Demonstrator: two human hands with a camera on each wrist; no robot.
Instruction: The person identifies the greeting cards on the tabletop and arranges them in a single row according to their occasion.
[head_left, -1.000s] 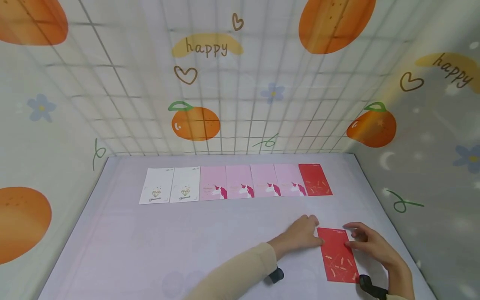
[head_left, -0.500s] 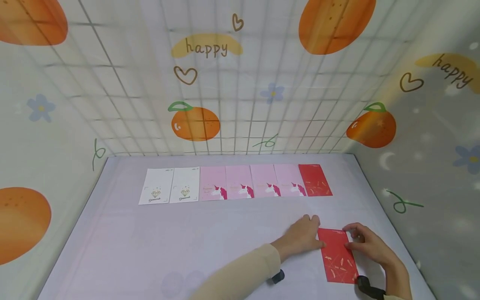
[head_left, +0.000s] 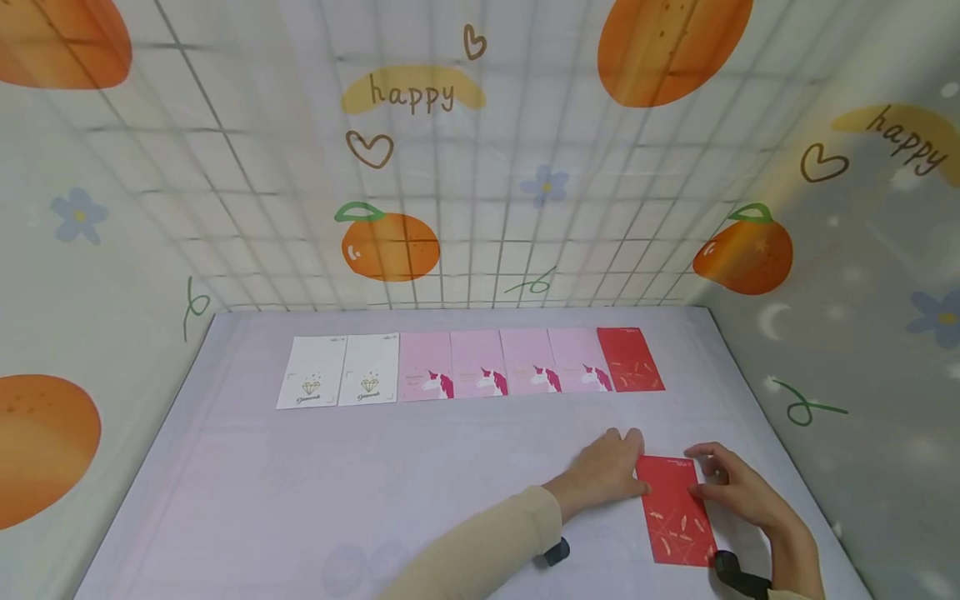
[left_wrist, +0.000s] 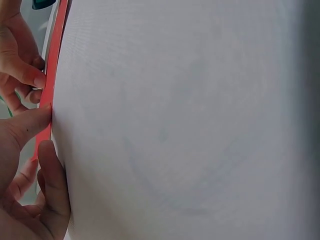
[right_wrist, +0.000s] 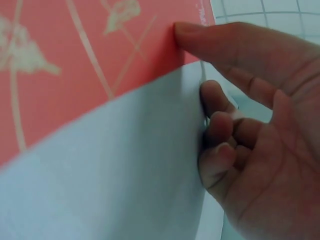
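A red card (head_left: 675, 517) with pale feather-like marks lies at the front right of the table, upright to the viewer. My left hand (head_left: 609, 471) holds its left side: the thumb overlaps the edge and the fingers reach past the upper left corner. On the opposite side my right hand (head_left: 742, 487) has its thumb on the right edge, with the index fingertip near the upper right corner. In the right wrist view that thumb (right_wrist: 200, 40) lies on the red face, while the other fingers (right_wrist: 217, 135) curl below it. Both thumbs meet the card (left_wrist: 46, 95) in the left wrist view.
A row of cards runs along the back: two white diamond cards (head_left: 369, 358), several pink unicorn cards (head_left: 480, 350) and one red card (head_left: 628, 354) at the right end. Patterned curtains (head_left: 480, 183) enclose the pale table (head_left: 360, 492) on the back and sides.
The near red card and my left hand have shifted very slightly to the right. My right hand and the back row stay almost still.
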